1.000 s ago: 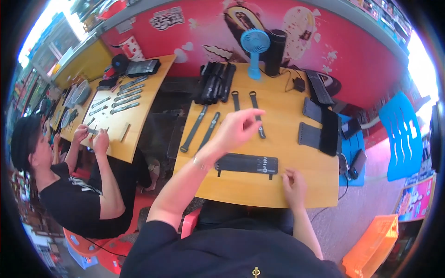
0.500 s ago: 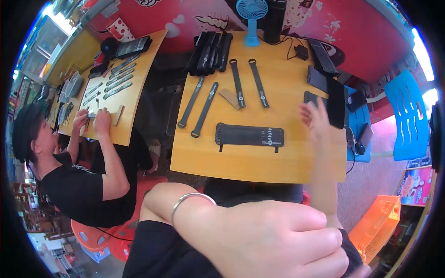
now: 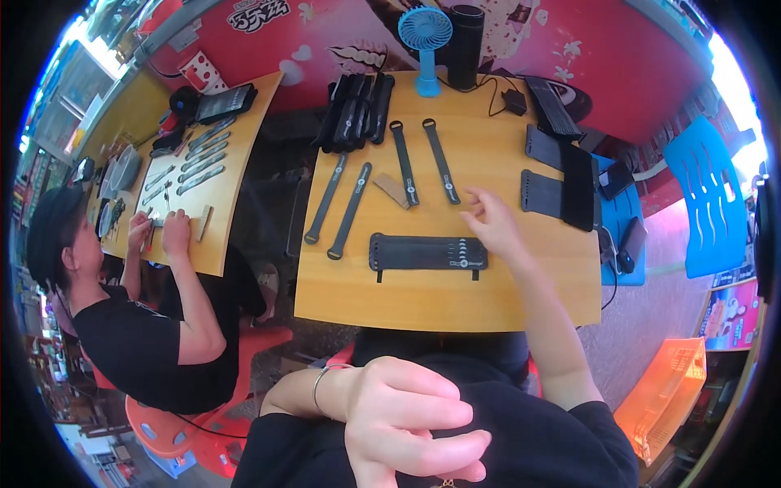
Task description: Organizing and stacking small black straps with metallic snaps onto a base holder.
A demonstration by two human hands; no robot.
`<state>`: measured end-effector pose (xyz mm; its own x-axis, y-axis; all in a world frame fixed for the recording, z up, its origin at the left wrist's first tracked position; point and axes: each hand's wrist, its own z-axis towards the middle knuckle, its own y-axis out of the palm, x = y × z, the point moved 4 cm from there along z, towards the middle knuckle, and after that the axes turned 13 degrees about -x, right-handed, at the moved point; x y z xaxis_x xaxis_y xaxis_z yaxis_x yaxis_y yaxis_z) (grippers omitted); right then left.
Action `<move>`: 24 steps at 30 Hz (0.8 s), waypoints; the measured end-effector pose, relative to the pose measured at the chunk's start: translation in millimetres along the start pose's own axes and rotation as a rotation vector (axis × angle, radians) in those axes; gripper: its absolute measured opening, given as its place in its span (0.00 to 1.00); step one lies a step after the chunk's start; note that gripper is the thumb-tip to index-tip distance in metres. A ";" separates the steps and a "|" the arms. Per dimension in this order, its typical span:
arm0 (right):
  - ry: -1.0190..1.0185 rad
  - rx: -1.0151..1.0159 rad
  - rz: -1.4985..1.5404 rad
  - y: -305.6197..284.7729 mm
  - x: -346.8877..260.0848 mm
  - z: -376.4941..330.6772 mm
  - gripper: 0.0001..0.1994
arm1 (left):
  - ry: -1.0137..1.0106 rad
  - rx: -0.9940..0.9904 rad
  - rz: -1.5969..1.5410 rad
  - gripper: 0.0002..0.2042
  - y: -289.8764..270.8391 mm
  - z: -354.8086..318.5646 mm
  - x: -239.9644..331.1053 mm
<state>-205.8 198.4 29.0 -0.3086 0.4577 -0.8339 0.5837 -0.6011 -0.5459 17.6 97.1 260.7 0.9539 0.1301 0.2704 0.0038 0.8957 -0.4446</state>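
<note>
My right hand reaches over the table, fingers apart and holding nothing I can see. Just left of and below it lies a layered bundle of dark printed straps, with two short black tabs sticking out under its near edge. Beyond the hand lie two loose dark straps with end loops, one of them a strap running toward the hand. My left hand, with a bracelet at the wrist, hangs close in front of my chest. Its fingers are loosely bent and spaced apart, its palm hidden; nothing shows in it.
Two more loop-ended straps and a brown card piece lie leftward. A pile of black straps, a blue fan and a black cylinder stand behind. Dark strap sets lie right. A co-worker sits left.
My right hand has moved left and slightly nearer, from the strap sets at the right toward the strap bundle. My left hand has drawn left and its fingers have loosened. The view has shifted slightly.
</note>
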 end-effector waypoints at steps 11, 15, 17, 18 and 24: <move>0.081 0.161 -0.445 19.4 -1.0 47.8 0.21 | -0.060 -0.131 0.222 0.11 16.2 -28.2 -2.1; 0.045 0.240 -0.304 2.4 21.3 43.8 0.16 | -0.573 -0.137 -0.048 0.19 13.4 -74.3 -34.5; 0.009 0.224 -0.180 -11.0 38.7 35.4 0.14 | -0.948 0.113 -0.330 0.20 20.8 -107.4 -55.1; 0.048 0.321 -0.005 -19.9 50.8 23.9 0.11 | -0.948 0.116 -0.334 0.20 25.7 -118.1 -58.2; -0.109 0.406 0.467 -17.2 -9.4 -74.5 0.04 | -1.202 0.319 -0.917 0.26 51.5 -167.2 -89.8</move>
<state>-157.0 253.2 52.3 -0.1771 0.0301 -0.9837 0.3501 -0.9322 -0.0916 -17.7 60.5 70.7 -0.1361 -0.3830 0.9137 0.2219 0.8870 0.4049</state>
